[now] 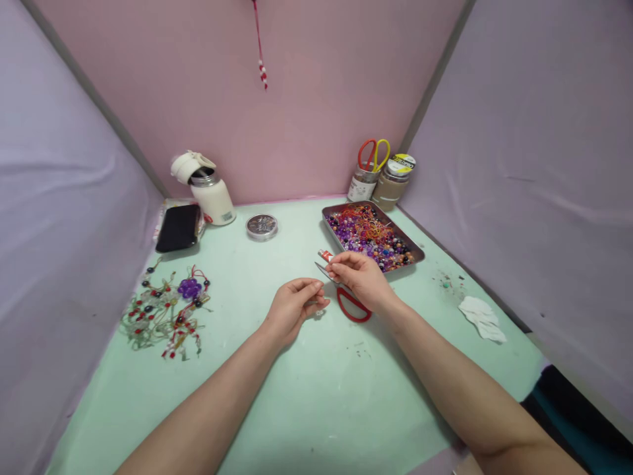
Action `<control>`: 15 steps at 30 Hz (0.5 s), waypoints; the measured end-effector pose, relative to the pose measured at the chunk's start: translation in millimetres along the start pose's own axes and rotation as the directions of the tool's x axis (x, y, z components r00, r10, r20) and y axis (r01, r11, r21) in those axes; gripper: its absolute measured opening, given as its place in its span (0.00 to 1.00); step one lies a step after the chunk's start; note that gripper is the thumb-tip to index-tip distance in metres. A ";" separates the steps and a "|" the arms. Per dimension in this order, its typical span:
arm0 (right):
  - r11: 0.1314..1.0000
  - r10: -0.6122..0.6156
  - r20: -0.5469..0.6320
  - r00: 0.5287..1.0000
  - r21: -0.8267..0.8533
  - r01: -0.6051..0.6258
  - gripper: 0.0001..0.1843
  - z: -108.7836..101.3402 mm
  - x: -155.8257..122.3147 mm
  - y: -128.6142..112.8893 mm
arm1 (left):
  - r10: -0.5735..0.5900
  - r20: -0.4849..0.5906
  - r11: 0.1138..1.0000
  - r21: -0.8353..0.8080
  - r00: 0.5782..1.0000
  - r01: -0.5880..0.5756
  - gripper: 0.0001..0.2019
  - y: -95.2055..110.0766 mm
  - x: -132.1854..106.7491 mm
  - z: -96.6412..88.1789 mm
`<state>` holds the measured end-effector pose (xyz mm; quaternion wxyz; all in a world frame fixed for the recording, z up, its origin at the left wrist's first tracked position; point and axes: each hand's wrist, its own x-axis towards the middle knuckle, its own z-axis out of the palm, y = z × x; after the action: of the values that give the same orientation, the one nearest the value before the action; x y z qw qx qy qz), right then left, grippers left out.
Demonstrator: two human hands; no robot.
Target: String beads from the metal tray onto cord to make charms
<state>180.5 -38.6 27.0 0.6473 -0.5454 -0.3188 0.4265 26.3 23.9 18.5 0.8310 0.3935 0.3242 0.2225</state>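
This looks like a small beadwork booth, a craft worker's station. A pale green surface (297,409) is boxed in by a pink panel (316,99) at the far side and wrinkled lilac-grey sheeting (519,152) on left and right. The craft shows in the metal tray (399,232) of loose beads (349,229) at the far right, the heap of knotted, beaded strings (168,310) on the left, and the red-handled scissors (353,320) near the middle. A phone (179,227) and an open cream flask (212,203) stand far left, like personal belongings.
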 end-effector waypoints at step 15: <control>0.964 0.125 0.040 0.991 0.231 -0.131 0.11 -2.0 -0.3 7.1 | -0.005 0.063 0.999 -0.051 0.998 0.008 0.11 2.0 0.1 -2.4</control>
<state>180.7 -39.5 19.6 0.6740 -0.4795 -0.2387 0.5088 24.4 26.3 18.9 0.8512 0.3780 0.2934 0.2157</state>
